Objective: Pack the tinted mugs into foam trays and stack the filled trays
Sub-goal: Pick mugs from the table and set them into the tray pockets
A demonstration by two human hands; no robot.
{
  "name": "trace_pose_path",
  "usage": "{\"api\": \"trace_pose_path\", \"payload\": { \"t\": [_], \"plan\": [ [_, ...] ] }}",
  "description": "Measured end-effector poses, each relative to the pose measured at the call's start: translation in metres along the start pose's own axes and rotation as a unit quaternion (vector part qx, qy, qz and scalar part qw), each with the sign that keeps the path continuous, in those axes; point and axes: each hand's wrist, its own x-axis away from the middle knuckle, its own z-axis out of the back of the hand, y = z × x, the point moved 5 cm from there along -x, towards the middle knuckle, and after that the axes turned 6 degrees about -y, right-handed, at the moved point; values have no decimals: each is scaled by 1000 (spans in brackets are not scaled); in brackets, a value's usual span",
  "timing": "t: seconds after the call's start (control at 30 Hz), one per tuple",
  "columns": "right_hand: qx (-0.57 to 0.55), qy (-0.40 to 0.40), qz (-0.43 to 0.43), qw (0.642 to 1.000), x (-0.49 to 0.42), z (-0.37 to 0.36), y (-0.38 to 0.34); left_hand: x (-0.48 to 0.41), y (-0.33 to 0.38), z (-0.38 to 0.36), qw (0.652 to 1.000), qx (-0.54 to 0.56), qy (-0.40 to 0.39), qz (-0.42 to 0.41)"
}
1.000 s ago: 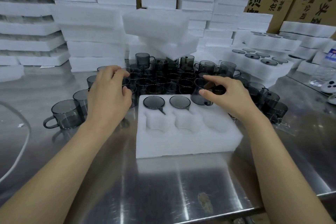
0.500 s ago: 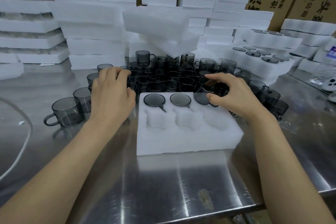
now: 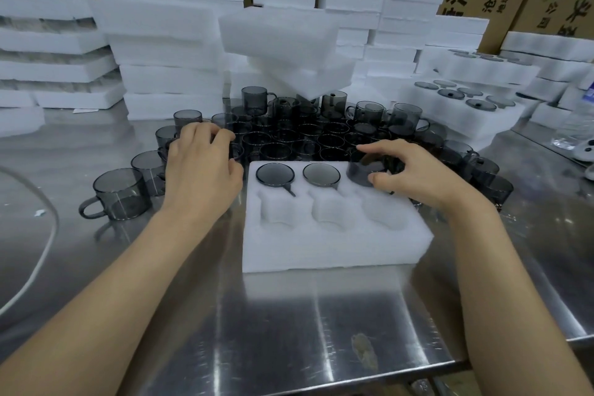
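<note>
Tinted mugs were crowded on the steel table just behind an open foam tray. Two mugs were seated in the left and middle pockets of the tray's far row. A third mug was pinched between the thumb and curled fingers of the right hand at the far right pocket, not yet fully seated. The three near pockets were empty. The left hand was curled over mugs at the cluster's left edge; whether one was gripped could not be told. A filled tray was seen at the right rear. Most of the packing, and the stacking of this tray, was judged to remain.
</note>
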Motion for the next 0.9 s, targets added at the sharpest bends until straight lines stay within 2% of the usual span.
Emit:
{"api": "trace_pose_path", "payload": {
  "t": [0.1, 0.23, 0.33, 0.5, 0.67, 0.73, 0.8, 0.9],
  "plan": [
    [31, -18, 20, 999, -3, -3, 0, 0, 1, 1, 1000, 5, 5, -7],
    [27, -29, -5, 999, -3, -2, 5, -1, 1, 3, 1000, 3, 12, -4],
    [63, -24, 11, 998, -5, -5, 1, -2, -7, 6, 999, -27, 5, 35],
    [76, -72, 17, 994, -7, -32, -11, -2, -18, 6, 994, -60, -35, 86],
    [221, -127, -22, 967, -11, -44, -7, -3, -20, 5, 990, -72, -64, 105],
    [237, -140, -44, 960, -13, -45, -4, -2, -19, 4, 989, -75, -73, 101],
    [197, -134, -52, 970, -14, -46, -1, -2, -17, 2, 990, -72, -79, 93],
    [29, -125, -59, 990, -11, -42, -1, -2, -17, -2, 990, -64, -95, 85]
  ]
}}
